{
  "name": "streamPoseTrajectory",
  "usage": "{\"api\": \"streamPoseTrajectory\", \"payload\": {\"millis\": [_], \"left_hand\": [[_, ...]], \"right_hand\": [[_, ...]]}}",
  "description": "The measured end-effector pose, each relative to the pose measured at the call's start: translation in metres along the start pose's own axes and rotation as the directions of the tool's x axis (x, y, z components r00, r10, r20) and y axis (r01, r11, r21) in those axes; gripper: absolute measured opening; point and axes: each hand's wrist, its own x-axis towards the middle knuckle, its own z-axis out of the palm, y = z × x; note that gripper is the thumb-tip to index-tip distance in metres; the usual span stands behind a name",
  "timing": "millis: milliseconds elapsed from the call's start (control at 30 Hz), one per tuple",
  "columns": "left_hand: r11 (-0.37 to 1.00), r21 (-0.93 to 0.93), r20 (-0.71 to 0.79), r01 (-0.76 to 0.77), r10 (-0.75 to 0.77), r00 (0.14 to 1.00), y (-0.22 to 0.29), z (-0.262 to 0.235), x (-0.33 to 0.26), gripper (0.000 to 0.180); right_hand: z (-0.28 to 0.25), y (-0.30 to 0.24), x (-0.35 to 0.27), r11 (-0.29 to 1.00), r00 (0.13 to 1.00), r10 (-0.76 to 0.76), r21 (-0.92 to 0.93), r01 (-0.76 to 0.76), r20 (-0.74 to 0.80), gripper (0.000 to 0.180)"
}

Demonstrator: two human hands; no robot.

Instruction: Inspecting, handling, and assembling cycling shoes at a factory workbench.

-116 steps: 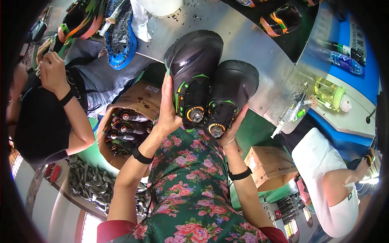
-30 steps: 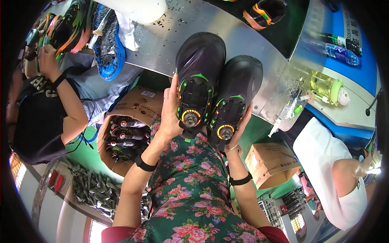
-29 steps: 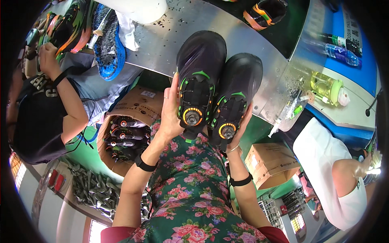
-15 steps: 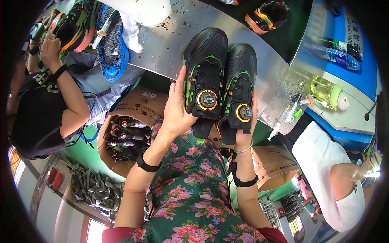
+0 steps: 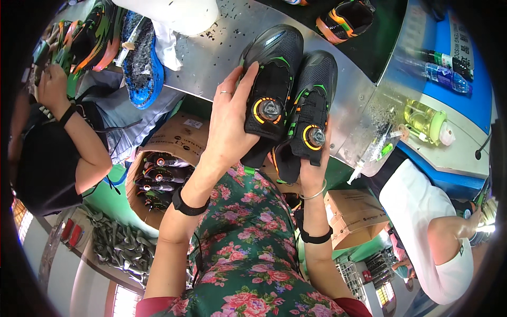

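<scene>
Both hands are occupied, each with one black shoe of a pair. The left hand (image 5: 229,124) grasps the left shoe (image 5: 272,87) along its outer left side, fingers reaching toward the toe; the right hand (image 5: 317,169) supports the right shoe (image 5: 315,98) at its outer right side, though how its fingers wrap underneath is hidden. The pair sits side by side over the near edge of the metal table (image 5: 203,79), toes far, ankle openings near; whether the soles touch the metal cannot be told. Gripping from the outer sides seems to leave the uppers uncovered, so both orange-ringed dials, the left dial (image 5: 270,109) and the right dial (image 5: 316,137), face upward where they can be seen and compared. On the far left of the table, a blue shoe-shaped holder (image 5: 153,94) carries dark crumbs, probably to stop them scattering, beside a white container (image 5: 185,16). Nearer, below the table on the left, a cardboard box (image 5: 182,137) stands open with more shoes (image 5: 162,175) packed in rows, likely to save room and be within reach.
</scene>
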Motion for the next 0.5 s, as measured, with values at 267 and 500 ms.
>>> {"api": "streamPoseTrajectory", "payload": {"millis": [267,500], "left_hand": [[0.922,-0.386,-0.044,0.025,-0.045,0.998,-0.023,0.016,-0.001,0.089],[0.938,-0.345,-0.032,0.023,-0.037,0.999,-0.021,0.012,0.000,0.087]], "right_hand": [[0.004,-0.053,0.040,0.880,0.972,-0.213,-0.413,0.234,0.097,0.060],[0.009,-0.040,0.038,0.875,0.952,-0.301,-0.382,0.296,0.049,0.050]]}}
